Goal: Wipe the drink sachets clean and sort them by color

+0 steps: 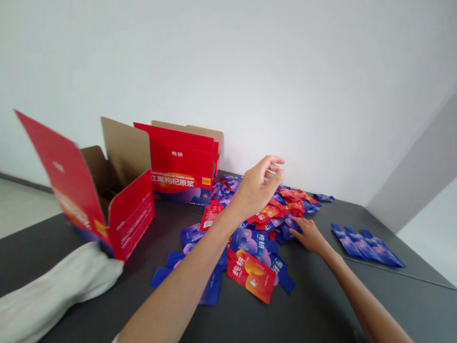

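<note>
1. Left hand (pixel 262 181): raised above the pouch pile (pixel 264 215), fingers loosely curled, thumb apart; I see nothing in it.
2. Right hand (pixel 310 233): at a blue pouch (pixel 286 230) on the pile's near right edge; I can't tell whether it's pinched.
3. Pile lies on the dark surface (pixel 293 319), right of the red boxes (pixel 182 164); three blue pouches (pixel 367 246) sit apart, further right.
4. Pouches: likely light, soft, slick; I'd grip a flat edge, avoiding squeezing the middle.

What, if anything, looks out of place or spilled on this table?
The red and blue pouches lie in a jumbled heap, unlike the three blue pouches lined up at far right. No spilled liquid or damage shows.
</note>
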Motion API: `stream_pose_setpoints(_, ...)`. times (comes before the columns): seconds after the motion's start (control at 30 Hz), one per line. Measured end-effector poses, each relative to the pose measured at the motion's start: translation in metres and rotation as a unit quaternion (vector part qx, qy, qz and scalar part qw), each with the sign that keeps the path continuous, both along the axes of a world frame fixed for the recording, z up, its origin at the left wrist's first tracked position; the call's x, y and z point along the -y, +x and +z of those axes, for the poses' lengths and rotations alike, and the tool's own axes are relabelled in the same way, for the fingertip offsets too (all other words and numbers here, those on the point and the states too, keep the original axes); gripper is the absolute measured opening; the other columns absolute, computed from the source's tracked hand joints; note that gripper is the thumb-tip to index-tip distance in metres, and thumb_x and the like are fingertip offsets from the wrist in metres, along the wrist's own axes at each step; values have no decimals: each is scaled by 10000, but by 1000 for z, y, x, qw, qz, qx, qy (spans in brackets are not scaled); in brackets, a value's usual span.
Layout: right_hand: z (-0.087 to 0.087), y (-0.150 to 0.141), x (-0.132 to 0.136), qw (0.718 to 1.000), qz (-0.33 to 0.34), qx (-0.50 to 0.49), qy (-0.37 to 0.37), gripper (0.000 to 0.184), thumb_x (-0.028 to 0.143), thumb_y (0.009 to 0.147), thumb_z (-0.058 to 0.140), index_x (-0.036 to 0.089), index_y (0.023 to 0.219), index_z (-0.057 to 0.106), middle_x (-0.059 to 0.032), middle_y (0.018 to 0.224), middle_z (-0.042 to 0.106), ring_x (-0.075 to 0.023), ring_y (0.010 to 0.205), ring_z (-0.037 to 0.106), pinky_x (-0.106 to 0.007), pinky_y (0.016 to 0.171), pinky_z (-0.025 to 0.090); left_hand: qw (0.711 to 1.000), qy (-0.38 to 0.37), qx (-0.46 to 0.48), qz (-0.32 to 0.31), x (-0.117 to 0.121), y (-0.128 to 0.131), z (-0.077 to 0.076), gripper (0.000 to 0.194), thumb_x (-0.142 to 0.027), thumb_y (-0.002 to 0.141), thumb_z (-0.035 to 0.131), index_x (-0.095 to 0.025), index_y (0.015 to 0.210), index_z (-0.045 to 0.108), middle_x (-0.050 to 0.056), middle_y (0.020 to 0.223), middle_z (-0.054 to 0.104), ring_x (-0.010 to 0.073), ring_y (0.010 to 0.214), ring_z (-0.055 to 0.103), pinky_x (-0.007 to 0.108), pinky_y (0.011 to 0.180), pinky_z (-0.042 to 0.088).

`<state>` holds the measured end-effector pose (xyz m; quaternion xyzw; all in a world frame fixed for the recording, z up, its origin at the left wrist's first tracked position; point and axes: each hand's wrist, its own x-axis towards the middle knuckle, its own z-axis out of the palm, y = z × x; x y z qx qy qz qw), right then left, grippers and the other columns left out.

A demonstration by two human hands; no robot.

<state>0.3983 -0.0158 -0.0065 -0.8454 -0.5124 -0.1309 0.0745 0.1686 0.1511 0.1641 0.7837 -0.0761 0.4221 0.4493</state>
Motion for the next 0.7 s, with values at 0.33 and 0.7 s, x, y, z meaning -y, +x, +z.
stream_pose_setpoints(0.33,26,-27,15,985,-126,117,16,298,242,968,334,188,912,621,-89,766,655,-206,727,618,-265,609,345,996,18,-87,27,9,15,-16,223,-279,880,507,-173,1058,588,56,961,653,167,829,609,320,817,477)
stream_pose_setpoints(0.7,96,-114,33,952,-36,222,207,276,267,960,417,200,747,581,-23,667,561,-158,684,505,-273,639,331,815,-372,-316,-312,46,44,-67,465,-581,758,644,-148,924,601,124,995,658,231,979,632,348,778,529)
